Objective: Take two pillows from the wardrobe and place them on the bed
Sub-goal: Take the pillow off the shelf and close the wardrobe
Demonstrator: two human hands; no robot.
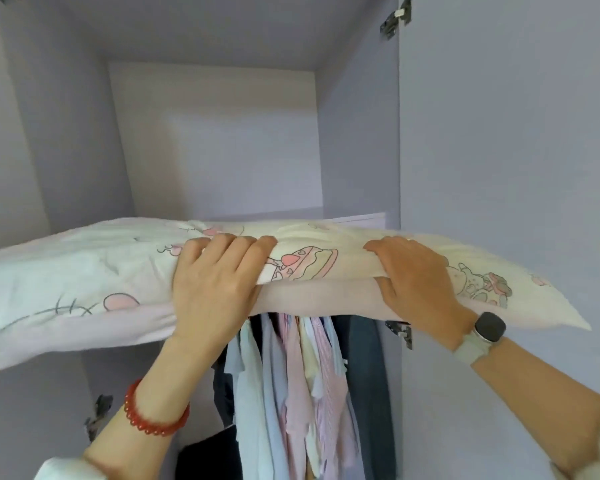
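Two pillows lie stacked at the front edge of the upper shelf [368, 220] of an open wardrobe [222, 140]: a cream patterned pillow [94, 268] with pink cartoon prints on top, and a plain pale pink pillow [312, 296] beneath it. Both stick out past the shelf's front edge toward the camera, and their ends reach wider than the opening on either side. The left hand [212, 289] clamps the stack near its middle, fingers [229, 244] curled over the top of the patterned pillow and the thumb tucked underneath the pink one. The right hand [420, 282] grips the stack toward its right end the same way, fingers flat on top and thumb pressed into the seam between the two pillows. The left wrist carries a red bead bracelet [153, 417]; the right wrist carries a dark-faced watch [489, 327] on a pale strap. Below the shelf, shirts [291, 393] in pale blue, pink and cream hang close together, with a dark garment [364, 382] just to their right. The lilac wardrobe door [506, 150] stands open on the right.
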